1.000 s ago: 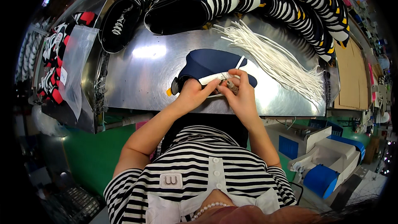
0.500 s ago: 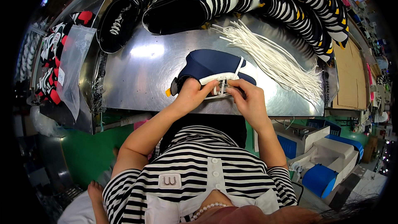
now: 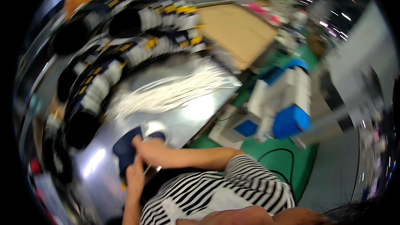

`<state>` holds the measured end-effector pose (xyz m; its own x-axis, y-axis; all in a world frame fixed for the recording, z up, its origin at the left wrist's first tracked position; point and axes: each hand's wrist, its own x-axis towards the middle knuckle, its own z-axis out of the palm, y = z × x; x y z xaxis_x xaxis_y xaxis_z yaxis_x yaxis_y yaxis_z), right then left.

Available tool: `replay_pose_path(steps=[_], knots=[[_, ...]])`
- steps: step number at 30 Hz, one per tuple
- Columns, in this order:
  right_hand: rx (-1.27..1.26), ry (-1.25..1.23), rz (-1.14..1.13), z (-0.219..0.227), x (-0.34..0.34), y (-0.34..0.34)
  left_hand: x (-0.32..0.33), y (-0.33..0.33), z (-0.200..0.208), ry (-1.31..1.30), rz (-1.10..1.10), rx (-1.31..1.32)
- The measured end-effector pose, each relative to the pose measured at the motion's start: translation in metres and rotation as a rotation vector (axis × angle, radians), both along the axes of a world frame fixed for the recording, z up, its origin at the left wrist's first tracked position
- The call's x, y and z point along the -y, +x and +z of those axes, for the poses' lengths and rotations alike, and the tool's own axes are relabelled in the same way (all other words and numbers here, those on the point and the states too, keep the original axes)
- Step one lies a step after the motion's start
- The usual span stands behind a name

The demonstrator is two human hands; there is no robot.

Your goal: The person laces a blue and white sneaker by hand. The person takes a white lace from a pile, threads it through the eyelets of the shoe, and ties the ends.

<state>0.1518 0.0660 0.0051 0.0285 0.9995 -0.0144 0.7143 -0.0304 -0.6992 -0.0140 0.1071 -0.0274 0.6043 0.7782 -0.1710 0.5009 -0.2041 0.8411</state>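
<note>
A navy and white shoe upper (image 3: 122, 146) lies on the metal table's near part, blurred by motion. My left hand (image 3: 135, 174) is closed at its near edge, fingertips pressed against the upper. Just right of it, my right hand (image 3: 152, 152) is bent over the upper's lacing side with its fingers drawn together. A thin white shoelace (image 3: 146, 169) shows below the right hand. The exact grip of the fingertips is smeared and partly hidden behind the hands.
A bundle of white laces (image 3: 175, 89) lies across the metal table (image 3: 89, 185). Curved rows of nested shoe uppers (image 3: 98, 87) stand behind and left. Brown cardboard (image 3: 237, 31) lies at the back, and a white and blue machine (image 3: 277, 108) stands right of the table.
The view has swung to the right, so the table and shoe upper now appear lower left. Both hands stay at the upper, the right now bent across it.
</note>
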Motion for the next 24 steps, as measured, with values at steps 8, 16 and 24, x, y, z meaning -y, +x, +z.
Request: replay_pose_path(steps=[8,16,24], knots=[[0.143,0.250,-0.091,-0.016,-0.003,0.027,-0.050,-0.007,-0.006,-0.714,0.215,0.563],[-0.395,0.223,-0.019,-0.083,-0.036,0.012,-0.047,-0.003,0.001,-0.398,0.343,0.246],[-0.168,0.502,-0.209,-0.071,-0.034,0.018,-0.060,-0.020,0.015,-0.802,0.064,0.367]])
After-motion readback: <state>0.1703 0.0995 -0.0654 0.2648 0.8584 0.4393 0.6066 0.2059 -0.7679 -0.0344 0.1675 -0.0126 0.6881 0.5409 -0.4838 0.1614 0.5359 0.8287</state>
